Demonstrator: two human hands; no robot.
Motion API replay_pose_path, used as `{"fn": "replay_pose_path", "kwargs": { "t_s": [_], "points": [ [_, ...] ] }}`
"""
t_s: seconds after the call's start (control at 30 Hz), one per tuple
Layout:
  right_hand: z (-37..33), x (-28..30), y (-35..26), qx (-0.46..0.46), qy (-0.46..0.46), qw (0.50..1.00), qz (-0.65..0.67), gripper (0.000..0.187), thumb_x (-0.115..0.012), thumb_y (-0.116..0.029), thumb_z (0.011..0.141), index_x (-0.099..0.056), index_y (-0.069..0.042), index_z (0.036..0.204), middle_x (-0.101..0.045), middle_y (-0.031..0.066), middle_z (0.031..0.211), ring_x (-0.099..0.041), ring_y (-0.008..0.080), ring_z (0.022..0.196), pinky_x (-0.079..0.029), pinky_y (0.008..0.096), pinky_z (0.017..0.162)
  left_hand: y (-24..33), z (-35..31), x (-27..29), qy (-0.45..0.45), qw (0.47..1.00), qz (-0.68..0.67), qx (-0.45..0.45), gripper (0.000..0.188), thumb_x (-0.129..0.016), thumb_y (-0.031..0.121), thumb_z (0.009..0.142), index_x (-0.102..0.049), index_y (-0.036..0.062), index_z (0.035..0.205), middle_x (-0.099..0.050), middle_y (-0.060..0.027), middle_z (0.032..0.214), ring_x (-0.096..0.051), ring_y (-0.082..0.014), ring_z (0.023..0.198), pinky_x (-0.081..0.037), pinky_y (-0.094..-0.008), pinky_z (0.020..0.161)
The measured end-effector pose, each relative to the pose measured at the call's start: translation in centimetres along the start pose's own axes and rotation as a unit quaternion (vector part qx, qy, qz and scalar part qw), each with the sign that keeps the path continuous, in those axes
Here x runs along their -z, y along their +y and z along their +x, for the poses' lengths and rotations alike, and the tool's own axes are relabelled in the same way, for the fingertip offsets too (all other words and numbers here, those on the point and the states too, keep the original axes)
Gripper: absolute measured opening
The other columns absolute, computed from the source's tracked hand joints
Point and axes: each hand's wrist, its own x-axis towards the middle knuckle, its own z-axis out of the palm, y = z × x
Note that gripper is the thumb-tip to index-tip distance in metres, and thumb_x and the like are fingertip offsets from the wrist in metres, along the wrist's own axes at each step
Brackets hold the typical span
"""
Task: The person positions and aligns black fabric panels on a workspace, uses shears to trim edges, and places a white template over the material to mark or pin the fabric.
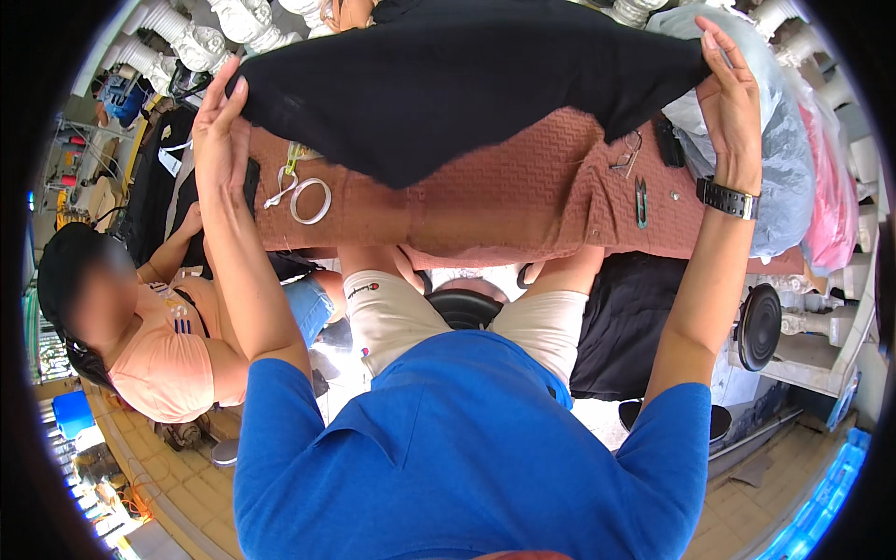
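Above the brown-covered tabletop (373, 205), the left hand (220, 129) and right hand (733, 101) hold black fabric (448, 84) spread between them, each grip pinched closed on one end.

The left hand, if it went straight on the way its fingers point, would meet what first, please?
Apart from the black fabric it holds, the left hand would probably meet a white baluster first, though depth is unclear.
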Motion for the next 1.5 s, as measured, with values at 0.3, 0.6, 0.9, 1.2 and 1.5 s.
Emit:
{"fn": "replay_pose_path", "kwargs": {
  "t_s": [0.3, 0.6, 0.9, 1.2, 1.5],
  "points": [
    [-11.8, 0.8, 8.5, -0.144, -0.068, 0.963, -0.218, 0.018, -0.069, -0.015, 0.095, -0.073, -0.001, 0.105, -0.072, 0.0018, 0.101, -0.062, 0.0078, 0.093, -0.048, 0.0242, 0.085, -6.7, -10.9, 3.1, -0.009, 0.964, 0.235, 0.124, 0.024, -0.072, 0.01, 0.092, -0.072, 0.0013, 0.114, -0.071, -0.0007, 0.105, -0.062, -0.006, 0.095, -0.047, -0.0209, 0.087],
    [-23.9, 0.0, 12.3, -0.218, -0.071, 0.865, -0.446, 0.01, -0.07, -0.004, 0.084, -0.074, -0.001, 0.093, -0.07, 0.0113, 0.088, -0.062, 0.0216, 0.073, -0.047, 0.033, 0.067, -10.7, -19.0, 6.0, -0.068, 0.881, 0.442, 0.158, 0.013, -0.075, 0.01, 0.084, -0.077, 0.007, 0.096, -0.07, -0.0084, 0.093, -0.061, -0.0204, 0.095, -0.047, -0.0341, 0.089],
    [-17.1, -6.0, 15.1, 0.046, -0.068, 0.901, -0.426, 0.011, -0.067, -0.001, 0.087, -0.067, 0.002, 0.098, -0.063, 0.0153, 0.092, -0.067, 0.0299, 0.086, -0.055, 0.0345, 0.077, -12.4, -10.8, -11.6, -0.187, 0.931, 0.308, -0.05, 0.02, -0.071, 0.009, 0.089, -0.069, 0.0035, 0.107, -0.066, -0.0093, 0.105, -0.065, -0.021, 0.097, -0.052, -0.0305, 0.084],
    [-13.1, -8.5, 24.3, -0.026, -0.054, 0.899, -0.435, 0.013, -0.067, -0.007, 0.086, -0.074, -0.004, 0.096, -0.064, 0.0154, 0.094, -0.065, 0.0346, 0.09, -0.052, 0.0432, 0.079, -24.8, -10.2, -20.5, -0.224, 0.873, 0.418, -0.116, 0.041, -0.077, 0.027, 0.084, -0.066, 0.0116, 0.12, -0.058, -0.0044, 0.117, -0.051, -0.0268, 0.114, -0.041, -0.0402, 0.096],
    [-12.1, -8.7, 23.1, -0.11, -0.098, 0.874, -0.463, 0.01, -0.069, -0.014, 0.087, -0.074, -0.008, 0.093, -0.065, 0.0107, 0.094, -0.066, 0.0322, 0.09, -0.052, 0.0423, 0.079, -24.9, -10.4, -20.1, -0.236, 0.838, 0.47, -0.145, 0.05, -0.074, 0.039, 0.085, -0.062, 0.0159, 0.127, -0.055, 0.0003, 0.129, -0.046, -0.0254, 0.119, -0.035, -0.0414, 0.101]
  ]
}}
